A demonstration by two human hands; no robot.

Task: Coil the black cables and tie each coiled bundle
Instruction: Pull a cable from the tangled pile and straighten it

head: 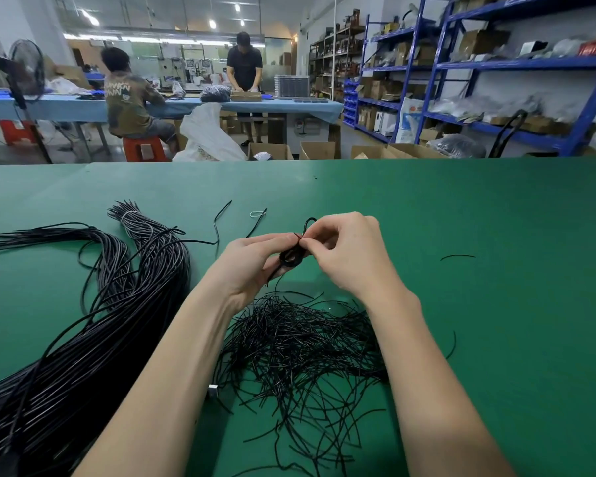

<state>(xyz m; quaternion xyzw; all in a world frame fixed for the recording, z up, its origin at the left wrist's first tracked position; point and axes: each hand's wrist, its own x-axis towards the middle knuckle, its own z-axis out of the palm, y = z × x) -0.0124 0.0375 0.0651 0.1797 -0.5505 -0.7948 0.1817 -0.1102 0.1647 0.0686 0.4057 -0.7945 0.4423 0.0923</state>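
Note:
My left hand [252, 261] grips a small coiled black cable [291, 259] above the green table [461, 304]. One loop of it sticks up behind the fingers. My right hand [344, 251] pinches a thin tie at the top of the coil, fingertips meeting the left thumb. A thick bundle of long black cables [93, 339] lies at the left, bound near its far end by a white band [128, 215]. A loose heap of short black ties [300, 346] lies between my forearms.
Stray black pieces [457, 257] lie on the table at the right and far centre, with a small white loop [258, 213]. Beyond the table, two people work at a blue bench [66, 106]. Blue shelving [496, 67] and cardboard boxes [319, 150] stand at the right.

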